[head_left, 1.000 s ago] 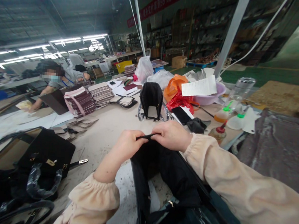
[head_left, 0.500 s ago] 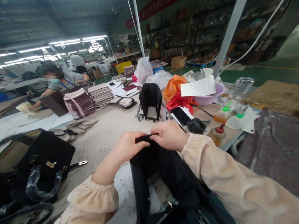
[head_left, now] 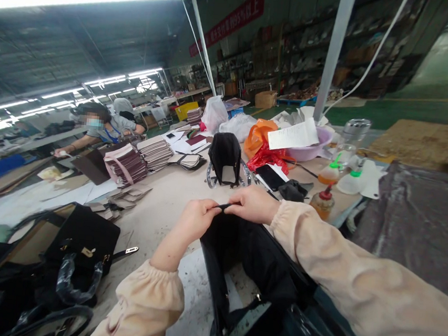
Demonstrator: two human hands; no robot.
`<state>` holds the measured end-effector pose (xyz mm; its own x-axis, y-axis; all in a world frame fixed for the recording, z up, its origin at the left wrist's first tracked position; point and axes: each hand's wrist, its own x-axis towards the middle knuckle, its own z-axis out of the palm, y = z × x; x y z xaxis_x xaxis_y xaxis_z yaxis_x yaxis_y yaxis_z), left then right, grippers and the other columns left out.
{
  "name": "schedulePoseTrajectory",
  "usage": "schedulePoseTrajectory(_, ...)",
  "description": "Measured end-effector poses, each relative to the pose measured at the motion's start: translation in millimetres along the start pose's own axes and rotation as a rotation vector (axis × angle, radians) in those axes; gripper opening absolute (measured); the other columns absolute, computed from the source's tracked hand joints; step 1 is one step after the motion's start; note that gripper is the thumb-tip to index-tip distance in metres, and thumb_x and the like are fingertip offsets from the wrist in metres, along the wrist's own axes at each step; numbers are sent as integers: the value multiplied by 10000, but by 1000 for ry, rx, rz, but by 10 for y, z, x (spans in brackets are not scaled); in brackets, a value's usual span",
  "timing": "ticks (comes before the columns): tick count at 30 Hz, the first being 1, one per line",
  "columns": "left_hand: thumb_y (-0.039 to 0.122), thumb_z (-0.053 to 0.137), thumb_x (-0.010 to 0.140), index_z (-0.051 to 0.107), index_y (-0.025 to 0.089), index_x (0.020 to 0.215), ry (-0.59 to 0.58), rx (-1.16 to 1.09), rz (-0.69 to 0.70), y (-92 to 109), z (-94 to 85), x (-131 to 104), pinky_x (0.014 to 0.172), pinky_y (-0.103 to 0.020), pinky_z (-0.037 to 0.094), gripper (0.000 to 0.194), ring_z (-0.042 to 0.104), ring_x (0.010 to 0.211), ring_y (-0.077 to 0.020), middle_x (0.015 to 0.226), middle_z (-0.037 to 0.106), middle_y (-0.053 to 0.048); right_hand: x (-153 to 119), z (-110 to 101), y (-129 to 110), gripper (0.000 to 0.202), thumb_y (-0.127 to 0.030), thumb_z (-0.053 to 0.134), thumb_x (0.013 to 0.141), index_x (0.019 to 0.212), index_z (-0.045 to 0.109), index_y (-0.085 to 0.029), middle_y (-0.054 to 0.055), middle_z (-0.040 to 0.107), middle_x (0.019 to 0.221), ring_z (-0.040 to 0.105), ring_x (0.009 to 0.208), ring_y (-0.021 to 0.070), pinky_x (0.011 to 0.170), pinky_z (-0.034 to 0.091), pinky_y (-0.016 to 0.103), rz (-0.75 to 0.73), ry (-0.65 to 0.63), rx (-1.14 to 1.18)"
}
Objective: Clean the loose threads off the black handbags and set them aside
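Note:
A black handbag (head_left: 270, 262) stands with its mouth towards me, its dark inside and a small metal clasp showing. At its far top edge my left hand (head_left: 197, 215) pinches the black rim between thumb and fingers. Close beside it, my right hand (head_left: 258, 204) grips the same edge, thumb and fingertips pressed together. The two sets of fingertips nearly meet. Just beyond them sits a smaller black bag piece (head_left: 225, 155) with plastic-wrapped handles. To the left lie more black handbags (head_left: 82, 239), with wrapped handles and a metal-tipped strap.
Stacks of dark red and pale panels (head_left: 125, 164) stand at the back left, near a co-worker (head_left: 112, 128). On the right are a phone (head_left: 269, 176), a red plastic bag (head_left: 270, 156), a purple basin (head_left: 313, 150) and bottles with coloured caps (head_left: 328, 173).
My view has shifted slightly, so the table's contents appear moved. Both hands keep hold of the bag's rim, with the fingertips closer together. The co-worker's arm has moved.

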<state>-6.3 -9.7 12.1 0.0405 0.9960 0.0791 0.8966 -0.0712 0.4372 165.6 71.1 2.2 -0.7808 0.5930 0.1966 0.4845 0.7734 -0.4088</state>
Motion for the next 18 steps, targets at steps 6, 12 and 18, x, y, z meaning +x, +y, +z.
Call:
schedulePoseTrajectory(6, 307, 449, 832, 676, 161, 747, 3, 8, -8, -16, 22, 10, 604, -246, 361, 283, 510, 629, -132, 652, 619, -14, -265, 4, 121, 625, -568, 589, 752, 1210, 605, -143, 103, 688, 1048, 640, 845, 200, 764, 471, 294, 66, -25, 356)
schedulePoseTrajectory(12, 276, 476, 818, 674, 165, 938, -140, -51, 93, -26, -80, 6, 769, -271, 449, 256, 591, 791, -162, 864, 690, -39, -647, 97, 198, 535, -554, 518, 820, 1192, 624, -185, 73, 662, 1146, 613, 1023, 228, 895, 467, 334, 150, 18, 623)
schedulePoseTrajectory(18, 353, 613, 741, 615, 167, 1116, -199, -90, 154, 55, -140, 39, 889, -284, 444, 419, 593, 1012, -204, 1130, 652, -78, -733, 126, 116, 436, -532, 515, 826, 1015, 709, -190, 61, 707, 1027, 626, 966, 231, 902, 451, 349, 154, 148, 593)
